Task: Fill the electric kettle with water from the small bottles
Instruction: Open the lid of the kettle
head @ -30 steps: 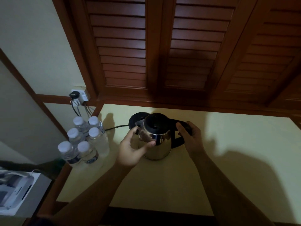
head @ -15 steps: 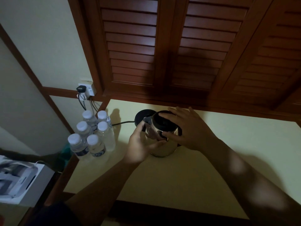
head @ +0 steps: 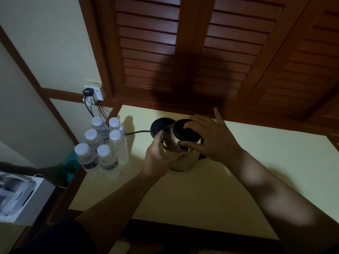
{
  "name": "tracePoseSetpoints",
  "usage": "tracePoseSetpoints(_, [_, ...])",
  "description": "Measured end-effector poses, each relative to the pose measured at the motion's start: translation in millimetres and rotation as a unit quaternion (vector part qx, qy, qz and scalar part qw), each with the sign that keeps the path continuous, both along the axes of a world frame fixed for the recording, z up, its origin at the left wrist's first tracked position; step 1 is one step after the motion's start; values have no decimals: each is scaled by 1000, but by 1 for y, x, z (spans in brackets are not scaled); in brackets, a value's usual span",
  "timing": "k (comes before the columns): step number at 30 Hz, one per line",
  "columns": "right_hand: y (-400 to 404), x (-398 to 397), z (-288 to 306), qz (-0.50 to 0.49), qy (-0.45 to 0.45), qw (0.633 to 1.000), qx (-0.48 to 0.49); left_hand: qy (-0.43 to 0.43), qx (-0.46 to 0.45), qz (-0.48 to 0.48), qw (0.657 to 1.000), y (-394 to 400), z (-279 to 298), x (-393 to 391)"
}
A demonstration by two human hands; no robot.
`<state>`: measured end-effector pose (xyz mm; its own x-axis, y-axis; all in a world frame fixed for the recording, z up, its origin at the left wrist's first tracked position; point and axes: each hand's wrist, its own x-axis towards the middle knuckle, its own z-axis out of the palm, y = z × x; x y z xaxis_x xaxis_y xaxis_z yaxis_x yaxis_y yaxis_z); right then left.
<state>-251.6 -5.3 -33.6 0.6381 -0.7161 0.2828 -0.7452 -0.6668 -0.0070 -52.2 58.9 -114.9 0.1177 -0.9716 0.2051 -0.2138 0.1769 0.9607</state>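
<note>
Right hand (head: 211, 142) has come over the kettle (head: 185, 159) lid (head: 180, 130), fingers (head: 191, 124) spread and pinching its rim, while left hand (head: 157, 159) grips the smooth, probably light, slippery steel body.

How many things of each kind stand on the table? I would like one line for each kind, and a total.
water bottles: 6
kettle: 1
kettle base: 1
total: 8

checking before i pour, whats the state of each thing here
kettle: upright on table, off base
lid: closed, right hand grips it
base: bare
bottles: six, upright, capped
plug: in socket
left hand: holds kettle
</note>
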Motion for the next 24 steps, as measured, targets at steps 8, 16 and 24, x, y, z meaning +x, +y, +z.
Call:
tracePoseSetpoints(8, [3,-4,16,-16,-102,994,47,18,4,4,1000,-1,-2,-1])
tracePoseSetpoints(16, [32,-18,-12,-131,-412,896,107,4,2,-10,1000,-2,2,1])
tracePoseSetpoints(24, [54,-29,-13,-231,-430,871,55,-17,-6,-8,1000,2,9,3])
